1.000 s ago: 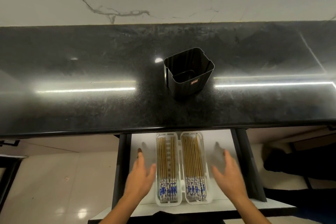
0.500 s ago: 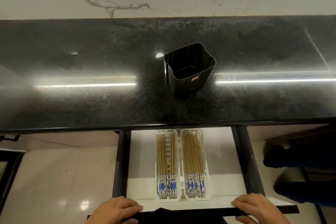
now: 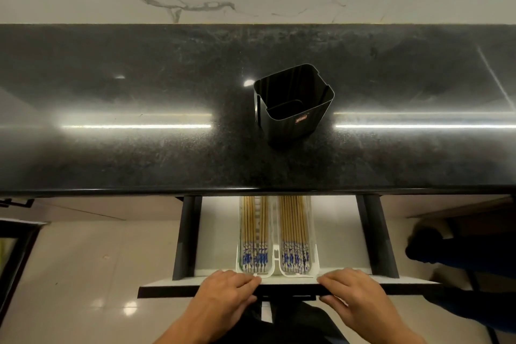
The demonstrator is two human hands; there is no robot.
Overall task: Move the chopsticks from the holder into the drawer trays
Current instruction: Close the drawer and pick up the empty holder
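A black chopstick holder stands empty on the dark counter. Below the counter edge the white drawer sits partly open. Two white trays lie side by side in it: the left tray and the right tray. Each holds several wooden chopsticks with blue-and-white patterned ends toward me. My left hand and my right hand both rest on the drawer's front panel, fingers curled over its top edge.
The black stone counter spans the view, with a marbled wall behind it. Dark drawer rails flank the drawer. A glossy tiled floor lies below on the left. Dark shoes show at the right.
My hands dropped from hovering beside the trays onto the drawer's front edge and moved closer together. The drawer has slid inward, so less of the trays shows under the counter.
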